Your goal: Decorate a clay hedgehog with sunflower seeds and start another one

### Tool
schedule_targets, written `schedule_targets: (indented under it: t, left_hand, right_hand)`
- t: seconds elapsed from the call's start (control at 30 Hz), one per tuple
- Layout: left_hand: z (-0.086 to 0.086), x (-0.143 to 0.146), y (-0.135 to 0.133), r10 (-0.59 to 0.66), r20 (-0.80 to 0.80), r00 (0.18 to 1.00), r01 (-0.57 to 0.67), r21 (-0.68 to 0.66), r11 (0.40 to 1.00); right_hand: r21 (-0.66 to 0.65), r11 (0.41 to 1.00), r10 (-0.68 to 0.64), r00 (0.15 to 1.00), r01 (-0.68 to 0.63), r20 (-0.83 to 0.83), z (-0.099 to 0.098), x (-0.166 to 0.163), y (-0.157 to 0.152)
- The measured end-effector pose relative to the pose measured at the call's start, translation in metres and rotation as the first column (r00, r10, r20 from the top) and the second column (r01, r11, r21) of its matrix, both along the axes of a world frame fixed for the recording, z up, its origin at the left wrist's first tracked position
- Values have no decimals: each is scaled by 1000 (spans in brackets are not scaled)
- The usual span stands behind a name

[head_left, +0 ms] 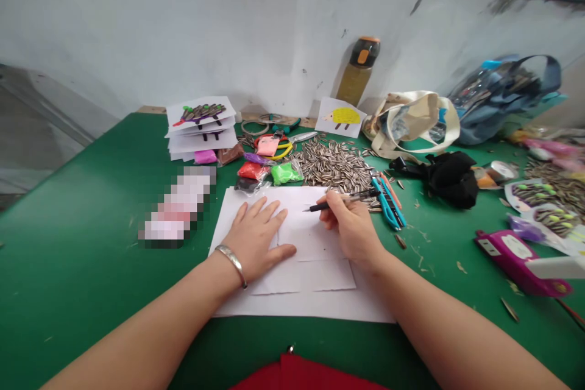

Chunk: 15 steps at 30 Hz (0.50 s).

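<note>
White sheets of paper (pixel 292 301) lie layered in front of me, with smaller pieces on top of larger ones. My left hand (pixel 258 237) rests flat on them, its fingers spread and a silver bangle at the wrist. A black pen (pixel 317 208) is gripped in my right hand (pixel 351 225), tip pointing left just over the top paper; whether it touches I cannot tell. Just beyond the paper are bags of clay in red (pixel 253 170), green (pixel 287 173) and black. A heap of striped sunflower seeds (pixel 333 161) spreads behind my right hand.
Stacked hedgehog cards (pixel 201 114) stand at the back left, near scissors (pixel 286 149). A yellow hedgehog drawing (pixel 340 117) and a bottle (pixel 359 73) lean by the wall. Blue scissors (pixel 388 204), a cream bag (pixel 411 122), a black pouch (pixel 450 178) and a magenta device (pixel 516 262) lie rightward.
</note>
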State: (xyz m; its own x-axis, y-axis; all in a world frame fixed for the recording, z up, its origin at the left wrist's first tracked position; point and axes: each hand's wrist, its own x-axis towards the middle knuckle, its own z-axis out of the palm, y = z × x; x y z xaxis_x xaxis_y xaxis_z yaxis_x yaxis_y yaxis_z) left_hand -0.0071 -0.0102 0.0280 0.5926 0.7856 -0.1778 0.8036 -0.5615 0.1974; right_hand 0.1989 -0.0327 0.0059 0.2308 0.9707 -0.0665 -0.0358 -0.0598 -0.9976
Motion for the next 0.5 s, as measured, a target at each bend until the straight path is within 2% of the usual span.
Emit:
schedule_targets:
  t: [0.27, 0.5]
  left_hand:
    - [2, 0, 0, -2, -4, 1000, 2, -18, 1000]
    - [3, 0, -1, -3, -33, 999, 2, -29, 1000]
  right_hand:
    - [7, 960, 272, 937, -280, 220, 5, -1, -4]
    - [18, 953, 279, 897, -303, 343, 4, -5, -6]
